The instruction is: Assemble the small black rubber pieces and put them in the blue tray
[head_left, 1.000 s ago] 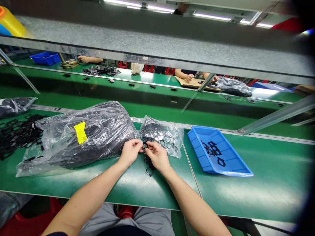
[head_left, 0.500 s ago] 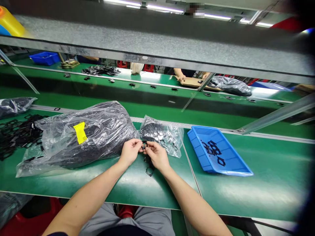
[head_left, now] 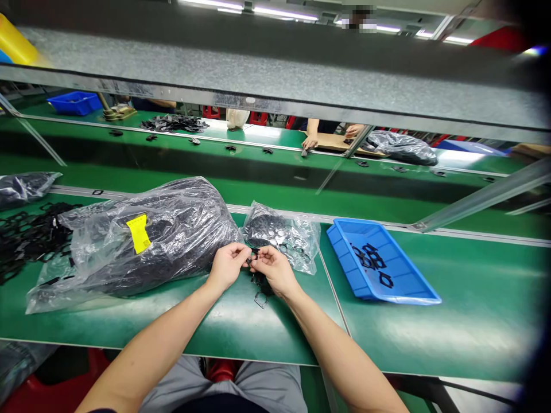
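My left hand [head_left: 229, 265] and my right hand [head_left: 274, 271] meet above the green table, fingertips pinched on a small black frame [head_left: 253, 251] between them. Fingers cover most of that part. Just below lie a few loose black frames [head_left: 260, 298] on the tabletop. To the left of my hands, a large clear plastic bag [head_left: 172, 229] full of black parts carries a yellow label [head_left: 139, 233]. Behind my right hand rests a smaller clear bag [head_left: 282, 235] with dark and shiny round pieces in it.
On the right stands a blue tray [head_left: 383, 261] holding several black frames. A heap of black frames [head_left: 30, 238] lies far left. Beyond runs a green conveyor belt [head_left: 193, 172] with spaced black parts; a co-worker's hand [head_left: 310, 141] touches its far edge. A metal strut [head_left: 482, 195] slants at right.
My hands stay together on the black frame, with only slight finger movement. Across the belt, the co-worker's hand has come forward from the cardboard to a part at the belt's edge.
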The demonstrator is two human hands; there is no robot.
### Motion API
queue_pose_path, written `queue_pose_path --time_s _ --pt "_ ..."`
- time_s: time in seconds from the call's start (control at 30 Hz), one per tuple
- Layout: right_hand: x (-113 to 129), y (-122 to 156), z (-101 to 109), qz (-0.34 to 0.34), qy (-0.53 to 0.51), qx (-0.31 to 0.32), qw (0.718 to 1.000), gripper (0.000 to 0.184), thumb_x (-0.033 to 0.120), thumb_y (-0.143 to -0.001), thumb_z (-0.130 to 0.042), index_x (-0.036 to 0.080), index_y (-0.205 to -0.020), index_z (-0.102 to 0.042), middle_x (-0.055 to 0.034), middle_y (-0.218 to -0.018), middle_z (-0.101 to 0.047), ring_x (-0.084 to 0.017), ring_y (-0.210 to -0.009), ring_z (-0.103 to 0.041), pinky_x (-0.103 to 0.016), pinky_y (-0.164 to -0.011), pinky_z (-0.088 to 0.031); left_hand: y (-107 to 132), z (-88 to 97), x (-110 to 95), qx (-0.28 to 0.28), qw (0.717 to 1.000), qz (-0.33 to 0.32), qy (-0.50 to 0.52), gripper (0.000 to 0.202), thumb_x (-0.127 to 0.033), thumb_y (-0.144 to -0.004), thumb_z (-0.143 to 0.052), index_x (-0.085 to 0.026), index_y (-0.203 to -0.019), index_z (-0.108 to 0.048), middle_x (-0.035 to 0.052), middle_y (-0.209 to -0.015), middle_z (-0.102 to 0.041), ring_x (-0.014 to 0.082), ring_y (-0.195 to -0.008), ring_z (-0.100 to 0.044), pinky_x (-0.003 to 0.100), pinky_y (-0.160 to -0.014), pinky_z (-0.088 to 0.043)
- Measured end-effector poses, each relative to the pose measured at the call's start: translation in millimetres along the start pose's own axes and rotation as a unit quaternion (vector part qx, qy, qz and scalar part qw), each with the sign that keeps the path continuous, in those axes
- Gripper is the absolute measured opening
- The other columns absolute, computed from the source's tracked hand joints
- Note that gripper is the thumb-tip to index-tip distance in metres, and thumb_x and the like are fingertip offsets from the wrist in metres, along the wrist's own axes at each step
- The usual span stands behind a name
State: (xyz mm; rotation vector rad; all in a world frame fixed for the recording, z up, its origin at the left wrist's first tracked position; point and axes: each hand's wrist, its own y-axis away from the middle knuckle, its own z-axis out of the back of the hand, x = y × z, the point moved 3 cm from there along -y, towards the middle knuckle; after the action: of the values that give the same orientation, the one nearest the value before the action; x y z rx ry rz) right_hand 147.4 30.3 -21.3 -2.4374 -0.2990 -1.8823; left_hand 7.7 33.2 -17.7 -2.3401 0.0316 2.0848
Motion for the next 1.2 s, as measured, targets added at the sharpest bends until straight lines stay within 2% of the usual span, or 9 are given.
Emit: queue_pose_path --time_s 0.17,0.27,0.33,0.4,0.47,0.57,0.63,0.93,1.2 --pt "0.6 -1.7 3.7 0.005 0.018 -0.017 1.000 0.031 0.028 -0.062 -0.080 0.018 -0.083 -0.059 0.0025 -0.070 -0.062 -0.011 -0.059 -0.060 -0.026 -0.057 -0.054 0.8 -2.3 1.2 0.005 1.000 0.002 0.018 0.024 -0.035 -0.073 -0.071 -0.014 -0.081 -0.064 0.0018 -0.071 -0.066 0.0120 -0.062 -0.061 0.024 -0.060 -0.052" --pt "-0.9 -1.1 4.2 0.038 0.063 -0.015 0.997 0.028 0.030 -0.067 -0.076 0.018 -0.086 -0.061 0.0023 -0.068 -0.061 -0.012 -0.058 -0.060 -0.027 -0.057 -0.053 1.5 -3.2 2.1 0.013 1.000 -0.001 0.015 0.024 -0.032 -0.071 -0.072 -0.014 -0.083 -0.063 0.0020 -0.073 -0.065 0.0120 -0.064 -0.061 0.023 -0.059 -0.051" --pt "-0.4 1.2 4.1 0.077 0.105 -0.025 0.991 0.029 0.031 -0.070 -0.073 0.019 -0.094 -0.062 -0.0008 -0.074 -0.064 -0.015 -0.063 -0.062 -0.028 -0.059 -0.054 1.7 -2.9 1.3 0.008 1.000 -0.008 0.009 0.022 -0.032 -0.073 -0.070 -0.014 -0.083 -0.062 0.0017 -0.073 -0.064 0.0113 -0.062 -0.059 0.022 -0.056 -0.050" --pt "3.0 4.9 4.1 0.135 0.164 -0.052 0.976 0.029 0.031 -0.075 -0.070 0.020 -0.100 -0.062 -0.0051 -0.086 -0.067 -0.017 -0.073 -0.065 -0.030 -0.062 -0.055 1.8 -2.3 -0.2 -0.003 1.000 -0.015 0.009 0.021 -0.033 -0.074 -0.069 -0.015 -0.081 -0.062 0.0003 -0.072 -0.062 0.0104 -0.060 -0.058 0.021 -0.055 -0.050" --pt "9.0 9.5 3.3 0.203 0.235 -0.080 0.947 0.023 0.030 -0.080 -0.065 0.021 -0.101 -0.063 -0.0074 -0.095 -0.067 -0.019 -0.082 -0.065 -0.031 -0.065 -0.056 2.1 -1.8 -1.5 -0.014 1.000 -0.024 0.005 0.020 -0.033 -0.074 -0.068 -0.015 -0.081 -0.061 -0.0013 -0.071 -0.059 0.0093 -0.059 -0.056 0.020 -0.054 -0.049" --pt "17.2 14.7 -0.3 0.284 0.315 -0.079 0.902 0.011 0.026 -0.086 -0.059 0.022 -0.094 -0.065 -0.0066 -0.095 -0.065 -0.019 -0.085 -0.063 -0.030 -0.066 -0.055 3.2 -1.8 -1.3 -0.019 0.999 -0.047 -0.017 0.018 -0.033 -0.076 -0.067 -0.016 -0.082 -0.061 -0.0015 -0.071 -0.058 0.0095 -0.060 -0.056 0.021 -0.055 -0.049" --pt "20.2 16.0 -1.9 0.307 0.334 -0.072 0.888 0.008 0.023 -0.087 -0.057 0.022 -0.090 -0.065 -0.0057 -0.092 -0.065 -0.018 -0.084 -0.062 -0.030 -0.067 -0.055 4.5 -2.2 0.0 -0.013 0.997 -0.066 -0.039 0.018 -0.032 -0.078 -0.065 -0.016 -0.084 -0.062 -0.0001 -0.074 -0.060 0.0109 -0.064 -0.058 0.022 -0.059 -0.051" --pt "24.5 14.4 -2.4 0.340 0.358 -0.074 0.866 0.009 0.020 -0.087 -0.056 0.022 -0.081 -0.062 -0.0038 -0.082 -0.064 -0.017 -0.077 -0.060 -0.030 -0.069 -0.050 9.8 -3.3 -3.6 -0.009 0.982 -0.133 -0.133 0.015 -0.031 -0.082 -0.061 -0.016 -0.085 -0.065 0.0032 -0.078 -0.063 0.0129 -0.066 -0.060 0.023 -0.061 -0.051" --pt "25.6 13.7 -1.8 0.303 0.372 -0.071 0.874 0.011 0.023 -0.086 -0.054 0.022 -0.078 -0.061 -0.0038 -0.080 -0.063 -0.018 -0.073 -0.058 -0.031 -0.068 -0.049 11.9 -4.0 -6.1 -0.004 0.980 -0.146 -0.133 0.015 -0.031 -0.082 -0.061 -0.017 -0.086 -0.067 0.0041 -0.081 -0.063 0.0137 -0.068 -0.059 0.023 -0.061 -0.051"
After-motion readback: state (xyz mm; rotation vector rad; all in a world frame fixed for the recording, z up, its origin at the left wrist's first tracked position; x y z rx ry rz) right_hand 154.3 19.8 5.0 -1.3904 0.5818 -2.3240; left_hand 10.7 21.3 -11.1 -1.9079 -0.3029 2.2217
